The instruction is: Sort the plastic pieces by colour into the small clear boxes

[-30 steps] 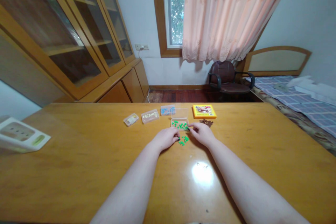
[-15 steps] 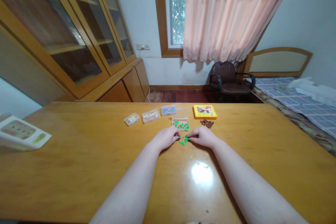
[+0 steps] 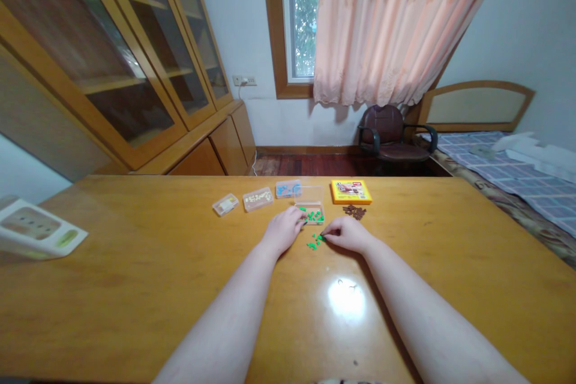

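Note:
An open clear box (image 3: 317, 222) with several green pieces inside stands near the middle of the table. My left hand (image 3: 287, 228) is at the box's left front corner, its fingers curled over the edge; whatever they hold is too small to make out. In front of the box lies a small scatter of green pieces (image 3: 312, 246). My right hand (image 3: 344, 234) touches the right side of that scatter, thumb and forefinger pinched at a green piece.
Behind are a clear box of blue pieces (image 3: 288, 189), a box of pale pieces (image 3: 258, 198) and a small clear case (image 3: 225, 204). A yellow box (image 3: 351, 191) and brown pieces (image 3: 355, 212) lie right. A white object (image 3: 40, 228) stands far left.
My left hand has moved up and away from the loose green pieces to the clear box's corner. My right hand has barely moved.

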### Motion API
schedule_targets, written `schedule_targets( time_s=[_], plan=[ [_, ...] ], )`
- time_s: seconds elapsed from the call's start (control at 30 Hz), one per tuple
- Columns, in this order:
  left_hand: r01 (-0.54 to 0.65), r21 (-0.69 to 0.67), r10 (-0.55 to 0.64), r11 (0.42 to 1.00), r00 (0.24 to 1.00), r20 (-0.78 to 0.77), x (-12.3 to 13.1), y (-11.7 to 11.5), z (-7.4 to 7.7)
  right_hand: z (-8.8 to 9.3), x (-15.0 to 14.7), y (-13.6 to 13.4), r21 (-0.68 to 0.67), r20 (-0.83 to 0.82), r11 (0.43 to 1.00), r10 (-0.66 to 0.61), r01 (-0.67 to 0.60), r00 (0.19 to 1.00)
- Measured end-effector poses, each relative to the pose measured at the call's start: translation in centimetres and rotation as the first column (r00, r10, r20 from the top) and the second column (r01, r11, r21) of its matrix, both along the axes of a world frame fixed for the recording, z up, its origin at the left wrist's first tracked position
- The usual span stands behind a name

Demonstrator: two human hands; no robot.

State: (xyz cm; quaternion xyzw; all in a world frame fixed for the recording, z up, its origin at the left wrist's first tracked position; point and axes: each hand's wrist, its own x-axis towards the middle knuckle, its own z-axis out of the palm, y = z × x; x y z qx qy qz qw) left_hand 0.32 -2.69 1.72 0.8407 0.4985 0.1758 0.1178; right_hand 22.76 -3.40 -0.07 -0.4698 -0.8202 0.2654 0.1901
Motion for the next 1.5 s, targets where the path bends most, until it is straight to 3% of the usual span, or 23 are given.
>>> schedule_targets(
  time_s=[0.17,0.27,0.73,1.0,1.17,1.37,1.5],
  plan=[
    [0.218,-0.05,-0.222,0.975,0.97,-0.096,0.6,-0.8,0.0,0.3,0.0,0.1,0.012,-0.01,1.0,-0.025,0.025,1.0],
    [0.25,-0.08,-0.258,0.965,0.959,-0.118,0.9,-1.0,-0.1,0.3,-0.1,0.1,-0.01,-0.021,0.998,-0.069,0.069,0.997],
    [0.128,-0.083,-0.137,0.988,0.985,-0.109,0.7,-0.6,-0.7,0.1,-0.2,0.0,-0.001,0.005,0.999,-0.036,0.036,0.999],
    [0.114,-0.096,-0.126,0.989,0.982,-0.138,0.9,-0.6,-0.6,0.7,-0.6,-0.4,0.111,0.124,0.993,-0.062,0.048,0.99],
    [0.121,-0.08,-0.132,0.989,0.979,-0.153,0.9,-0.5,-0.7,0.3,-0.9,-0.4,0.162,0.086,0.987,-0.037,0.023,0.996],
    [0.117,-0.063,-0.124,0.991,0.984,-0.125,0.9,-0.6,-0.5,-0.3,-0.9,-0.2,0.283,-0.124,0.931,-0.203,0.231,0.971],
    [0.118,-0.022,-0.119,0.993,0.99,-0.075,1.0,-0.6,-0.2,-0.6,-1.1,0.1,0.307,-0.157,0.907,-0.251,0.289,0.955]
  ],
)
